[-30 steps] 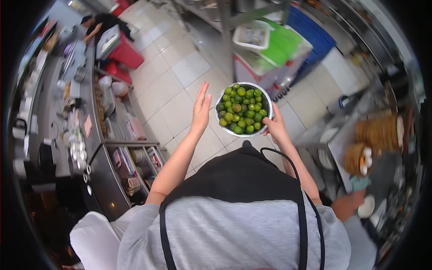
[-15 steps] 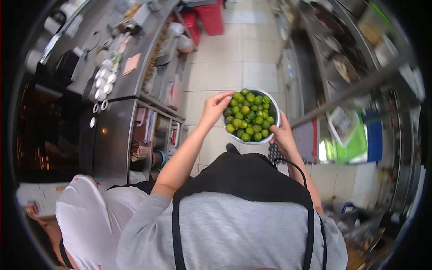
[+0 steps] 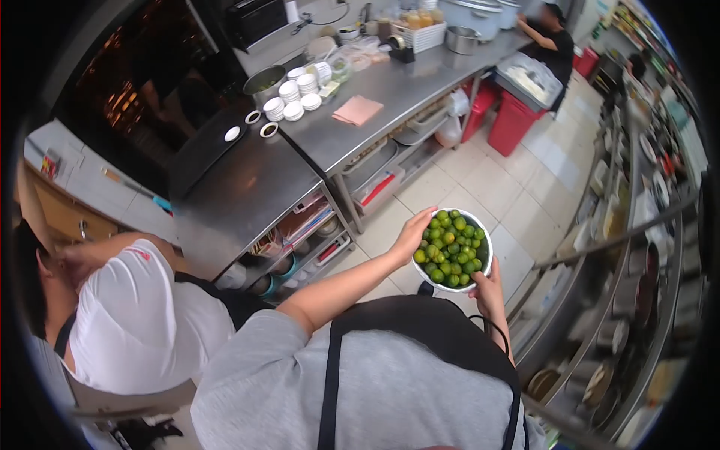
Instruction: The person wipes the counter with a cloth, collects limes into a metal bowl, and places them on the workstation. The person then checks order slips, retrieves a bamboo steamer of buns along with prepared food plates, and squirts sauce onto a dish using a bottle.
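Observation:
A round metal bowl (image 3: 489, 264) full of small green limes (image 3: 452, 246) is held out in front of my black apron, above the tiled floor. My left hand (image 3: 414, 234) grips its left rim, fingers closed at the edge. On the lower right side my right hand (image 3: 489, 289) clasps the rim, thumb over the edge by the limes. Some limes show yellowish patches. The bowl's underside and the fingers beneath it are hidden.
Left of me runs a steel counter (image 3: 247, 176) bearing stacked white cups (image 3: 292, 96) and a pink cloth (image 3: 358, 110). A person in a white shirt (image 3: 157, 322) stands close at my left. Red bins (image 3: 514, 124) and another person (image 3: 555, 45) are farther back. Shelving (image 3: 637, 300) lines the right.
My view has swung toward the left, bringing more of the counter and a person at the back into sight. Both hands still hold the bowl of limes, now lower and farther right in view.

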The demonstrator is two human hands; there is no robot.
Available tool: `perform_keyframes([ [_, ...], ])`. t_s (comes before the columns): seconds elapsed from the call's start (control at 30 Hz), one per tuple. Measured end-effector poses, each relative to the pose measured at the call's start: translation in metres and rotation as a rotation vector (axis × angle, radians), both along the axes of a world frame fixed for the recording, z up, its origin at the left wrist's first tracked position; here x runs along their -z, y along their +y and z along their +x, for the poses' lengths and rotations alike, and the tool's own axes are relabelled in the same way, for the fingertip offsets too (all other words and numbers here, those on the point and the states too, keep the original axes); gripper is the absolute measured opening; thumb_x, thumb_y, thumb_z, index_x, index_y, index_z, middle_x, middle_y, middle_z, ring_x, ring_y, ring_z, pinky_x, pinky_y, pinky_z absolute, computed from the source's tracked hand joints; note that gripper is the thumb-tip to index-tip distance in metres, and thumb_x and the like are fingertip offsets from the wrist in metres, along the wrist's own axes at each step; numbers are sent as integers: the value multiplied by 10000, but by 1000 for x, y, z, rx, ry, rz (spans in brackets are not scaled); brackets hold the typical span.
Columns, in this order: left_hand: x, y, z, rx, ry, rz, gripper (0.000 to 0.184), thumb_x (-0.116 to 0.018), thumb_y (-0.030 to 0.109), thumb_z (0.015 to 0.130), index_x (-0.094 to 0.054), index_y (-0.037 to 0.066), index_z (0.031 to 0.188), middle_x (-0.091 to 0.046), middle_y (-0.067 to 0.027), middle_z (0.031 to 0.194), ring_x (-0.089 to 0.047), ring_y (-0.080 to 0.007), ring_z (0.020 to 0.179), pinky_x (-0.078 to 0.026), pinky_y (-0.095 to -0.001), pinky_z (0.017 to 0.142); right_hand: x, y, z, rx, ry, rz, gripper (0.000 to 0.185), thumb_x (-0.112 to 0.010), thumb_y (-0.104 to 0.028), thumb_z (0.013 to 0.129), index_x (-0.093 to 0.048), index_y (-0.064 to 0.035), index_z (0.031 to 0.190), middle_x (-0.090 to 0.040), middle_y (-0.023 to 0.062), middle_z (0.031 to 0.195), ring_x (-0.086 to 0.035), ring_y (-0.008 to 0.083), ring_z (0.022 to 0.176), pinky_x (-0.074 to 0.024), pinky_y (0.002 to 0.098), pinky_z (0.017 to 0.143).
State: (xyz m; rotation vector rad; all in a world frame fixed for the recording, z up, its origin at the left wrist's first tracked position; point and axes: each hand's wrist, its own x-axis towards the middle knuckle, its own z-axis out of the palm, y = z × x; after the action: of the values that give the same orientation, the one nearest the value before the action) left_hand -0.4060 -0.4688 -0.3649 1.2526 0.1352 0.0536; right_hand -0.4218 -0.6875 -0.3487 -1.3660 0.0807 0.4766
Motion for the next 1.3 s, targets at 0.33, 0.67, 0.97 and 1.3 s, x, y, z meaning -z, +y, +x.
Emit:
perform_keyframes([
  [0.33, -39, 133, 97, -541, 21, -253, 328, -441, 251, 893, -546, 24, 1105, -542, -75, 1120, -509, -159, 1016, -395, -274, 882, -27, 150, 201, -482, -22, 39, 636, -445, 51, 742, -228, -120, 1314, -563, 150, 880, -564, 153, 489, -432, 208, 344],
  [0.67, -85, 363, 151, -857, -190, -221, 470, -363, 303, 918, -409, -61, 1213, -436, -131, 1266, -384, -201, 1186, -268, -312, 1009, -72, 416, 299, -684, -81, 142, 625, -450, 49, 718, -298, -158, 1288, -554, 110, 878, -504, 123, 471, -408, 206, 346],
  [0.97, -118, 558, 201, -1002, -283, -77, 568, -407, 394, 897, -357, -34, 1268, -363, -155, 1331, -302, -234, 1262, -169, -363, 1044, -105, 640, 372, -663, -60, 128, 637, -450, 47, 732, -241, -159, 1297, -547, 118, 798, -490, 134, 435, -439, 236, 365],
  [1.3, -88, 729, 268, -1278, -256, 225, 570, -433, 422, 889, -359, 19, 1286, -451, -87, 1226, -400, -179, 1152, -270, -271, 976, -70, 829, 420, -508, -613, 6, 371, -486, 17, 767, -446, -46, 1130, -580, 130, 883, -561, 192, 525, -458, 276, 361],
])
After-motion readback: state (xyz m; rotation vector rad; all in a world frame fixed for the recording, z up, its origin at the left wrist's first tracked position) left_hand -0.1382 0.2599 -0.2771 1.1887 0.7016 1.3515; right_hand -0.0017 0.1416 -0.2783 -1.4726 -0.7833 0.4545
